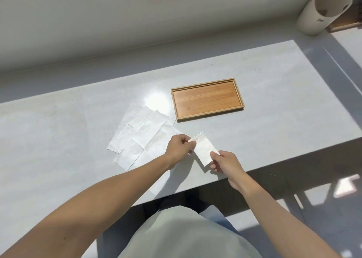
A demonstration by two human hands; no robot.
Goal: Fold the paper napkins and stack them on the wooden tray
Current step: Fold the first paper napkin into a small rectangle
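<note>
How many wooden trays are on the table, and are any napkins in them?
1. The tray lies at the middle of the table, with no napkin in it. One folded napkin is held between both hands; the loose pile lies left of the tray.

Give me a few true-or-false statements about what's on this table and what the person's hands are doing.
1. The wooden tray already holds a stack of napkins. False: it holds nothing.
2. Both hands hold one folded napkin. True: the left hand pinches its far end, the right hand its near end.
3. The unfolded napkins lie to the right of the tray. False: they lie to its left, overlapping each other.
4. A white cylindrical container stands at the far right. True.
</note>
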